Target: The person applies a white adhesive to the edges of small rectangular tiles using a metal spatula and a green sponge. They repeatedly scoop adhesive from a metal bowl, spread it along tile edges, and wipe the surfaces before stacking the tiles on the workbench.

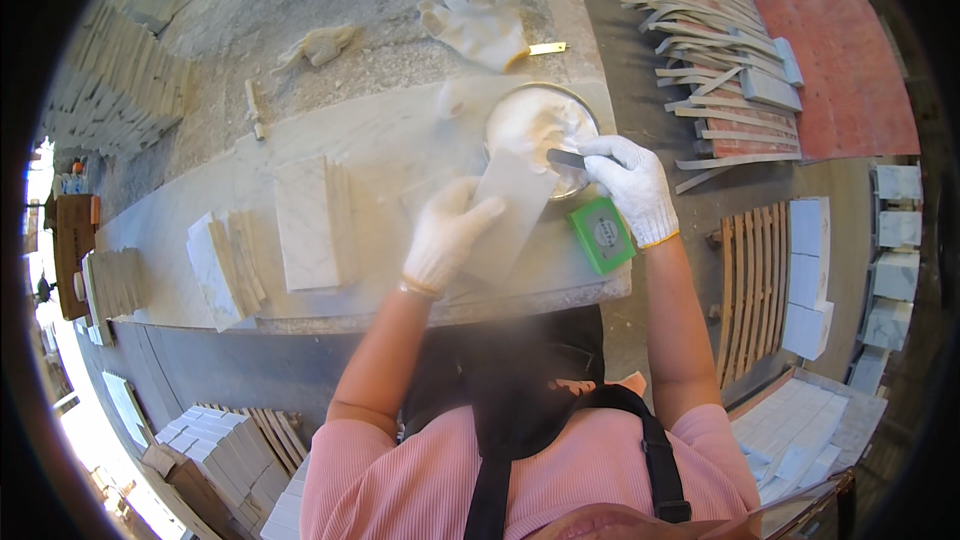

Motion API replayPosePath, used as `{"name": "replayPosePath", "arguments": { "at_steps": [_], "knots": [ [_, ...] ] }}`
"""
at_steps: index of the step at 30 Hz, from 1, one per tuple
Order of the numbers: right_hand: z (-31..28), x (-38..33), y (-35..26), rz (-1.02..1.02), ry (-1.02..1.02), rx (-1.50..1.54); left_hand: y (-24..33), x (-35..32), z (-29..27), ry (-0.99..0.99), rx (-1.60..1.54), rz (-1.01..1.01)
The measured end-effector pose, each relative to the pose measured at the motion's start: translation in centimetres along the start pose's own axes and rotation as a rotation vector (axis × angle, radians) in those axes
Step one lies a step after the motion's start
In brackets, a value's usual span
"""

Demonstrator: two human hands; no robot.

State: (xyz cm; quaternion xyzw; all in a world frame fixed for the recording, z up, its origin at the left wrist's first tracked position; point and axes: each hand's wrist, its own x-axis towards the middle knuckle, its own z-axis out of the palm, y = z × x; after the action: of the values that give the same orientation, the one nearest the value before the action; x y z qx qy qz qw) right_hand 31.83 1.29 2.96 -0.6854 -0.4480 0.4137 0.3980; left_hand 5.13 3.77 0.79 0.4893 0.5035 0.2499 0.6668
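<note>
My left hand (446, 232), in a white knit glove, grips a pale marble tile (512, 205) by its left edge, tilted so its far corner reaches the rim of a round tin (492, 143). White paste (538, 120) fills much of the tin. In my gloved right hand (632, 185) is a dark flat blade (566, 157), a scraper or putty knife, its tip at the paste beside the tile's corner. A green box (603, 236) lies just below the tin, near my right wrist.
Tile stacks (312, 225) stand left on the dusty table (380, 145). Beyond the tin lie a spare white glove (478, 28), a yellow-handled tool (547, 48) and a crumpled cloth or glove (322, 45). Across the floor at right are strips on a red board (840, 60) and a wooden pallet (752, 290).
</note>
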Motion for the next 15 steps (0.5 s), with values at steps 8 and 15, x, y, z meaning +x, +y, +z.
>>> {"name": "replayPosePath", "arguments": {
  "at_steps": [8, 15],
  "knots": [
    [-0.4, -1.2, -2.4, 0.076, -0.007, 0.107, -1.2, 0.1, 0.1, 0.011, -0.044, 0.031],
    [0.1, -2.3, -3.1, 0.041, -0.005, 0.138, -1.7, 0.2, 0.1, 0.004, -0.091, 0.035]
  ]
}}
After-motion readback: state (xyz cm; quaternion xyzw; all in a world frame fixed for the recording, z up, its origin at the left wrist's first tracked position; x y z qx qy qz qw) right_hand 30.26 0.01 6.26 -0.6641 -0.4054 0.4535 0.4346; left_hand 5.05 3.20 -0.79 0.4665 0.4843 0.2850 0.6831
